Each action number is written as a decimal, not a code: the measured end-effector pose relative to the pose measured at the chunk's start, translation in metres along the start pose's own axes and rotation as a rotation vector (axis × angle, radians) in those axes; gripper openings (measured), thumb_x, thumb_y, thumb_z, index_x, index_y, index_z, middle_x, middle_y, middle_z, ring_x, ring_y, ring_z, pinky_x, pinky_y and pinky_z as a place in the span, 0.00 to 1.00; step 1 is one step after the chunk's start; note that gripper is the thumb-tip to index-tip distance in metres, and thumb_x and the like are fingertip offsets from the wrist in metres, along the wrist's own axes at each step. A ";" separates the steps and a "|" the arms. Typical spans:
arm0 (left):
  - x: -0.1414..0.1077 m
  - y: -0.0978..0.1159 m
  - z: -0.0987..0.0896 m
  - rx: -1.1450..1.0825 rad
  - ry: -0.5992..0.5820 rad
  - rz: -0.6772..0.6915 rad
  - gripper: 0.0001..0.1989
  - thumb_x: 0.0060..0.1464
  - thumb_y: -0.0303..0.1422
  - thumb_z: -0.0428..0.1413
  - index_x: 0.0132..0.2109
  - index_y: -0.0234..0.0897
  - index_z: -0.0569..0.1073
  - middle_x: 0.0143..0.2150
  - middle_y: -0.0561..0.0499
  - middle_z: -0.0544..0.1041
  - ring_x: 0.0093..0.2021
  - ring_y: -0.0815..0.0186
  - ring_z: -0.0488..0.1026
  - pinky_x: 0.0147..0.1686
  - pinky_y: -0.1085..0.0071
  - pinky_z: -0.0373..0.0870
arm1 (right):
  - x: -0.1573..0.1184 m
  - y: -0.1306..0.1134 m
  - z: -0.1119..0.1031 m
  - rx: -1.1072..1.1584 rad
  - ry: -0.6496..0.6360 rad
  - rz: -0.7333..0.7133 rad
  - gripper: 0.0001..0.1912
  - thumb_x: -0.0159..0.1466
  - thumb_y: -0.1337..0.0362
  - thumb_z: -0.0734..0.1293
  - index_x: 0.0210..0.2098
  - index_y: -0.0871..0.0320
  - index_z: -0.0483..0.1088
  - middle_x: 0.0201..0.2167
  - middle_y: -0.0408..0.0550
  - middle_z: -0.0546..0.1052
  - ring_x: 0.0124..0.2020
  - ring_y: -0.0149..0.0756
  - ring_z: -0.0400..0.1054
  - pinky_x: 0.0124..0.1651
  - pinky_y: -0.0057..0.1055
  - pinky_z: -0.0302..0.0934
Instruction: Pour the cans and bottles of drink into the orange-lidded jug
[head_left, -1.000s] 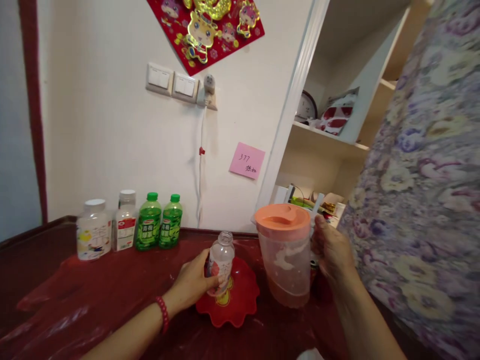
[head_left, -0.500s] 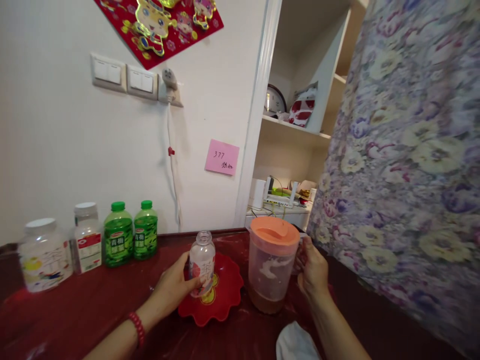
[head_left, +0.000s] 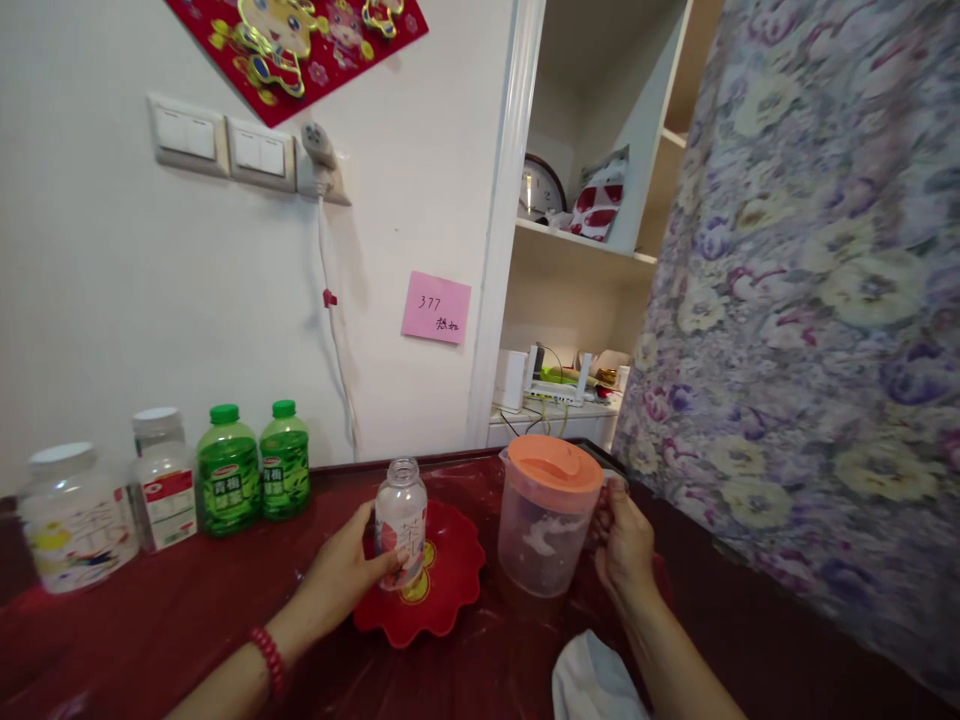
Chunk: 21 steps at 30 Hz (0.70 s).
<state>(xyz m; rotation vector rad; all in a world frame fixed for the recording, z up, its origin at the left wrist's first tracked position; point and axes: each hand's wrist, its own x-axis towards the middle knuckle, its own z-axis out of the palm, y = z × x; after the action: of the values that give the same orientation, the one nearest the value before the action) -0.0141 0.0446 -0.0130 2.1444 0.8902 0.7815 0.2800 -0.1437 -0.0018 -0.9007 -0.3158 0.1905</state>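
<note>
My left hand (head_left: 349, 570) is wrapped round a small clear glass bottle (head_left: 403, 520) with a printed label and an uncapped mouth. The bottle is upright over a red scalloped plate (head_left: 459, 560) with a gold design; whether its base touches the plate I cannot tell. On the right, the fingers of my right hand (head_left: 626, 540) close round the handle of a translucent plastic pitcher (head_left: 544, 550) with an orange lid (head_left: 555, 462). The pitcher stands nearly upright beside the plate. Its lower edge blends into the dark red table, so contact there is unclear.
Along the wall at left are a wide lidded jar (head_left: 79, 520), a narrower lidded jar (head_left: 165, 485) and two green-capped bottles (head_left: 229, 480). A white cloth (head_left: 596, 680) lies in front of the pitcher. A floral curtain (head_left: 810, 330) hangs close on the right.
The view has shifted slightly, moving the wall and jars left in the picture. The pitcher appears a little raised or tilted. Both hands keep their grips.
</note>
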 end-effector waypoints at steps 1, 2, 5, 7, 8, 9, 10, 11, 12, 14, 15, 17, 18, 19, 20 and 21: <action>0.000 0.000 0.000 -0.002 -0.001 0.000 0.33 0.47 0.44 0.60 0.59 0.37 0.67 0.57 0.42 0.78 0.56 0.47 0.75 0.54 0.58 0.70 | 0.000 0.001 -0.001 0.004 0.012 0.000 0.34 0.46 0.36 0.79 0.24 0.57 0.62 0.14 0.31 0.57 0.14 0.21 0.46 0.15 0.21 0.40; 0.000 0.000 0.000 -0.006 -0.002 0.003 0.33 0.47 0.44 0.60 0.59 0.36 0.67 0.57 0.42 0.78 0.57 0.47 0.74 0.54 0.58 0.69 | 0.000 0.003 -0.001 0.008 0.024 -0.003 0.34 0.46 0.36 0.79 0.25 0.58 0.63 0.14 0.31 0.58 0.14 0.22 0.47 0.15 0.20 0.41; 0.000 -0.001 0.001 -0.014 -0.001 0.008 0.33 0.47 0.43 0.60 0.58 0.36 0.66 0.58 0.41 0.77 0.58 0.47 0.74 0.55 0.58 0.69 | -0.003 0.006 -0.001 0.028 0.053 -0.022 0.33 0.46 0.36 0.78 0.26 0.59 0.66 0.16 0.33 0.61 0.15 0.23 0.51 0.16 0.20 0.46; 0.000 -0.001 0.002 -0.017 0.001 0.010 0.32 0.47 0.43 0.59 0.58 0.36 0.66 0.59 0.40 0.77 0.58 0.47 0.73 0.56 0.57 0.69 | -0.004 0.009 0.000 0.046 0.066 -0.031 0.33 0.47 0.36 0.78 0.26 0.59 0.67 0.16 0.33 0.61 0.16 0.23 0.53 0.17 0.21 0.48; 0.000 -0.001 0.002 -0.019 0.004 0.013 0.32 0.47 0.43 0.60 0.58 0.37 0.66 0.59 0.40 0.77 0.59 0.47 0.73 0.57 0.57 0.68 | -0.005 0.010 0.000 0.056 0.071 -0.032 0.32 0.47 0.37 0.78 0.26 0.59 0.67 0.16 0.34 0.62 0.16 0.23 0.53 0.17 0.21 0.48; 0.000 -0.001 0.002 -0.022 0.004 0.016 0.32 0.47 0.43 0.60 0.58 0.37 0.66 0.59 0.41 0.77 0.59 0.47 0.73 0.58 0.56 0.68 | -0.006 0.011 -0.001 0.066 0.075 -0.033 0.32 0.47 0.37 0.78 0.26 0.59 0.67 0.16 0.34 0.62 0.16 0.23 0.54 0.17 0.20 0.48; -0.001 -0.001 0.003 -0.026 0.004 0.020 0.32 0.47 0.42 0.59 0.59 0.37 0.66 0.60 0.41 0.77 0.59 0.47 0.73 0.58 0.56 0.67 | -0.006 0.012 -0.001 0.077 0.077 -0.033 0.32 0.47 0.38 0.78 0.26 0.59 0.67 0.16 0.34 0.62 0.16 0.23 0.54 0.17 0.20 0.48; -0.002 0.000 0.003 -0.032 0.006 0.022 0.32 0.48 0.42 0.59 0.59 0.38 0.66 0.60 0.41 0.76 0.59 0.48 0.73 0.59 0.56 0.67 | -0.006 0.013 -0.002 0.088 0.079 -0.032 0.31 0.47 0.38 0.78 0.26 0.59 0.67 0.16 0.34 0.63 0.16 0.23 0.54 0.17 0.20 0.48; -0.003 0.000 0.003 -0.039 0.006 0.024 0.32 0.48 0.42 0.59 0.60 0.37 0.65 0.60 0.41 0.76 0.59 0.48 0.73 0.59 0.57 0.67 | -0.006 0.015 -0.003 0.098 0.080 -0.031 0.31 0.47 0.39 0.78 0.26 0.59 0.67 0.16 0.34 0.62 0.16 0.23 0.53 0.17 0.19 0.48; -0.005 0.002 0.003 -0.044 0.007 0.022 0.32 0.48 0.40 0.59 0.60 0.37 0.65 0.59 0.42 0.77 0.58 0.49 0.74 0.58 0.58 0.67 | -0.006 0.018 -0.005 0.111 0.075 -0.027 0.30 0.49 0.40 0.78 0.26 0.58 0.67 0.16 0.34 0.63 0.15 0.23 0.54 0.16 0.19 0.48; -0.006 0.003 0.003 -0.039 0.007 0.018 0.32 0.49 0.40 0.59 0.60 0.37 0.65 0.58 0.42 0.77 0.58 0.50 0.74 0.57 0.59 0.67 | -0.005 0.019 -0.006 0.115 0.072 -0.027 0.29 0.49 0.41 0.79 0.26 0.58 0.67 0.16 0.35 0.64 0.16 0.24 0.55 0.17 0.20 0.49; -0.007 0.006 0.003 -0.018 0.009 0.004 0.31 0.48 0.38 0.60 0.60 0.37 0.66 0.57 0.43 0.78 0.57 0.50 0.74 0.56 0.60 0.68 | -0.004 0.022 -0.010 0.123 0.069 -0.033 0.28 0.48 0.42 0.79 0.27 0.58 0.69 0.19 0.37 0.68 0.18 0.26 0.60 0.18 0.21 0.54; -0.008 0.007 0.002 -0.007 0.009 -0.004 0.31 0.48 0.37 0.60 0.59 0.37 0.66 0.57 0.43 0.78 0.56 0.51 0.75 0.56 0.60 0.68 | -0.004 0.024 -0.011 0.128 0.072 -0.039 0.27 0.48 0.43 0.80 0.28 0.57 0.69 0.21 0.37 0.70 0.19 0.27 0.62 0.19 0.22 0.56; -0.009 0.008 0.002 -0.001 0.011 -0.012 0.31 0.47 0.36 0.60 0.59 0.37 0.67 0.56 0.43 0.78 0.56 0.51 0.75 0.55 0.60 0.68 | -0.003 0.025 -0.012 0.133 0.074 -0.045 0.26 0.47 0.44 0.80 0.28 0.57 0.69 0.22 0.37 0.71 0.20 0.28 0.64 0.20 0.23 0.58; -0.010 0.010 0.002 0.000 0.015 -0.019 0.31 0.47 0.35 0.60 0.59 0.37 0.67 0.56 0.43 0.78 0.55 0.51 0.75 0.55 0.60 0.68 | -0.002 0.026 -0.013 0.139 0.072 -0.049 0.26 0.47 0.44 0.80 0.28 0.56 0.69 0.22 0.37 0.71 0.21 0.29 0.65 0.21 0.24 0.59; -0.011 0.011 0.002 -0.003 0.018 -0.025 0.31 0.46 0.35 0.60 0.59 0.37 0.67 0.56 0.43 0.78 0.55 0.51 0.75 0.55 0.61 0.68 | -0.002 0.027 -0.015 0.142 0.060 -0.046 0.25 0.47 0.44 0.80 0.28 0.56 0.69 0.22 0.37 0.72 0.21 0.30 0.65 0.21 0.25 0.60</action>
<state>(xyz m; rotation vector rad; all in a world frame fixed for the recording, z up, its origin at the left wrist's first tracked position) -0.0155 0.0294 -0.0084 2.1224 0.9235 0.7906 0.2827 -0.1383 -0.0320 -0.7565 -0.2636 0.1413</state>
